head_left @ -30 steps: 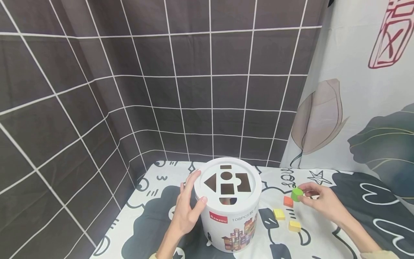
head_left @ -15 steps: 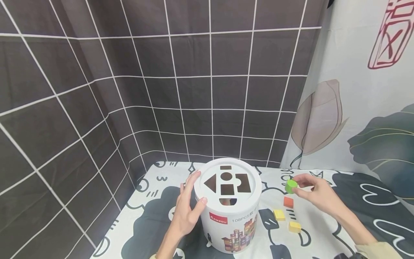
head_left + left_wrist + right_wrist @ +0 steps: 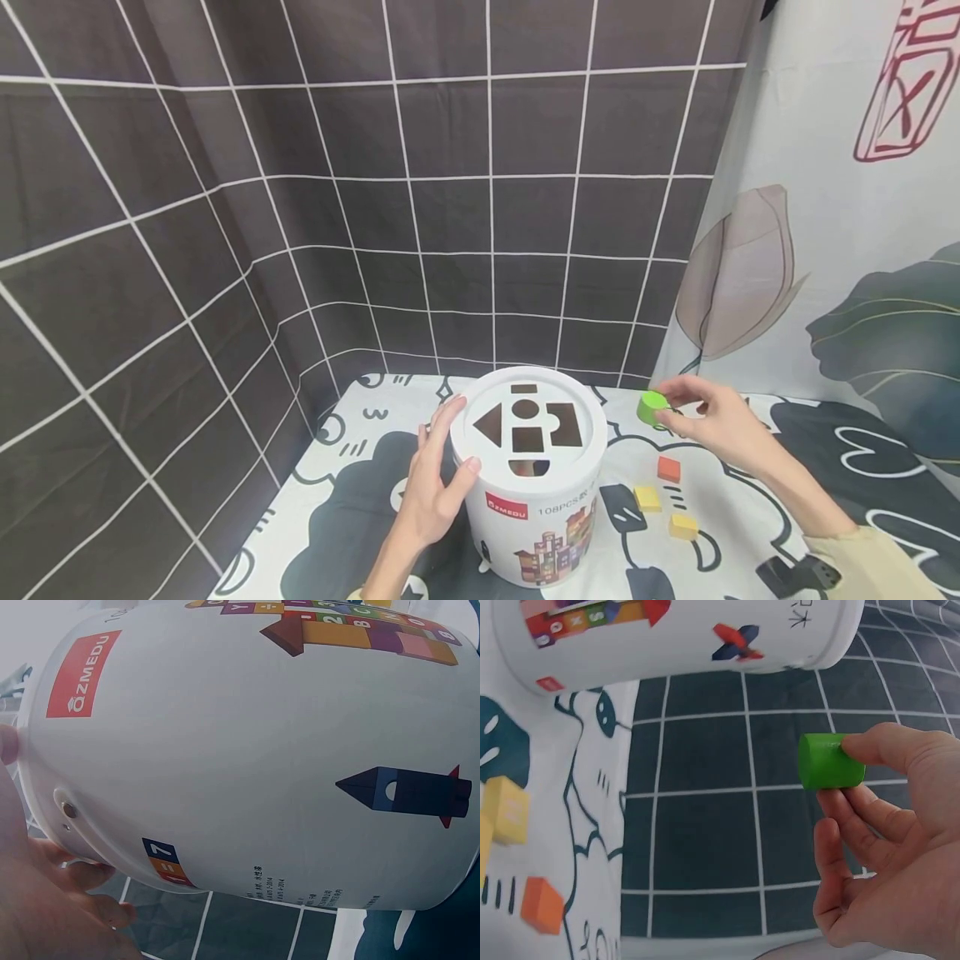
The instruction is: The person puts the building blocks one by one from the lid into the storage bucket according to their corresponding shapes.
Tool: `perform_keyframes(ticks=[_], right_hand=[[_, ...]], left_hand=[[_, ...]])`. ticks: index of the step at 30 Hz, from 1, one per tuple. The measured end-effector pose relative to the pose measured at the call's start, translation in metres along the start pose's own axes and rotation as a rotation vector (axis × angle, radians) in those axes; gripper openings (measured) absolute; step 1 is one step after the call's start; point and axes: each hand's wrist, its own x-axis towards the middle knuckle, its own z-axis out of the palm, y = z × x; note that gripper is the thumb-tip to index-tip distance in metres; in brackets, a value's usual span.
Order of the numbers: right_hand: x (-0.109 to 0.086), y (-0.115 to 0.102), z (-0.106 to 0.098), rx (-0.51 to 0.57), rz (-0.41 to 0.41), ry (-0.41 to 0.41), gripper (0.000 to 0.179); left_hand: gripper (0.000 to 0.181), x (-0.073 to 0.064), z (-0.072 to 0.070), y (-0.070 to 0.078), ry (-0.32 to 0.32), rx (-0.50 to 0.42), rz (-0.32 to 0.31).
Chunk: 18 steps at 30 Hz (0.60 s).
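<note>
A white lidded bucket with pictures of toy blocks stands on the cloth. Its lid has several shaped holes, among them a triangle, a circle and a square. My left hand rests against the bucket's left side at the lid's rim, fingers fairly straight and thumb on the near edge. To the right of the bucket, my right hand pinches a green cylinder block between thumb and fingers, raised above the cloth. An orange-red block and two yellow blocks lie on the cloth nearer to me.
A black-and-white patterned cloth covers the table. Behind it hangs a dark curtain with a white grid, and a pale leaf-print curtain hangs at the right.
The right hand has moved left and away from me, carrying the green cylinder block from beside the orange-red block toward the bucket. The left hand and bucket have stayed in place.
</note>
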Motion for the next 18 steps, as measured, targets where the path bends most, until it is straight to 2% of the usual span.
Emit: perform_keyframes(ticks=[7,18], right_hand=[[0.009,-0.014,-0.003,0.044,-0.059,0.006,0.029],[0.021,-0.03,-0.004,0.056,-0.115,0.012,0.024]], left_hand=[[0.061,0.0,0.001,0.0,-0.003,-0.002,-0.008],[0.06,-0.001,0.0,0.0,-0.003,0.005,-0.019]])
